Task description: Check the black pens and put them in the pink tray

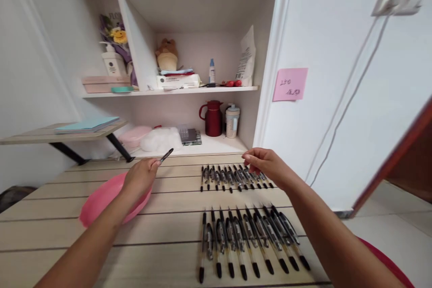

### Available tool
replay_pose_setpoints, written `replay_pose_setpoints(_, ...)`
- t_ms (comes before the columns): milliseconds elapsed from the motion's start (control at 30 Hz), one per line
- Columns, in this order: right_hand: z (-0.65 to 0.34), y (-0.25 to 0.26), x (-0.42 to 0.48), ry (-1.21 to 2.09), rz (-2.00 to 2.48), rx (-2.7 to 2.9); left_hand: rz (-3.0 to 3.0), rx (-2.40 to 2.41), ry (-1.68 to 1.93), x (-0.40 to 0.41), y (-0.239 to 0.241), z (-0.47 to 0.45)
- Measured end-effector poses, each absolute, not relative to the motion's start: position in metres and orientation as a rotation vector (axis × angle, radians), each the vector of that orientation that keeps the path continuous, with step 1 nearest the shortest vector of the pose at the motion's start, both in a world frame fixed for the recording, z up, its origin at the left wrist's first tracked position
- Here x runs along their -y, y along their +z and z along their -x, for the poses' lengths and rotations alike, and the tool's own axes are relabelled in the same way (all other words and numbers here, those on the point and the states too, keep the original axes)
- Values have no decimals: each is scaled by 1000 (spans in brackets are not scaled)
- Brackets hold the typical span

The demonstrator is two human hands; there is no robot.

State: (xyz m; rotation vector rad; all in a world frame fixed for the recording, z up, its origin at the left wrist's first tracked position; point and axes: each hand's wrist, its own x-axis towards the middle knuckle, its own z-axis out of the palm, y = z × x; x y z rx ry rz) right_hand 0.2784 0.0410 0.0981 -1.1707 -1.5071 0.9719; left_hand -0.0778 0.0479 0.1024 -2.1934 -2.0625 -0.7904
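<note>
Over the pink basin (pixel 101 200) at the left, my left hand (pixel 141 174) is closed around a black pen (pixel 166 155), whose dark end sticks out past the fingers. My right hand (pixel 263 162) hovers at the right part of the far row of pens (pixel 230 177). Its thumb and index finger are bent together in a pinch, and whatever may be between them is too small to make out. Closer to me lies a second row of black and clear pens (pixel 236 234), tips pointing away, with short dark clip pieces beside them.
Behind the slatted table (pixel 162 234) stands a white shelf with a red jug (pixel 213 118), a light cup (pixel 232 121) and a white plastic bag (pixel 161 138). A small raised stand (pixel 67 132) bears blue paper at the left. A pink note (pixel 290 84) sticks to the wall.
</note>
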Motion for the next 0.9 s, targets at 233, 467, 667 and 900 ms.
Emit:
replay_pose_setpoints(233,-273,98,-39,1015,1209,1618,1927,2501,-395,-18,65,164)
replay_pose_setpoints(467,-282,94,-31,903,1328,1666,1929,2388,-456,-24,67,154)
replay_pose_setpoints(667,-331,65,11,747,1752,1877,2274,1969,-679,-19,66,97)
replay_pose_setpoints(900,-344,31,50,513,2028,1850,2698,1568,-829,0,52,13)
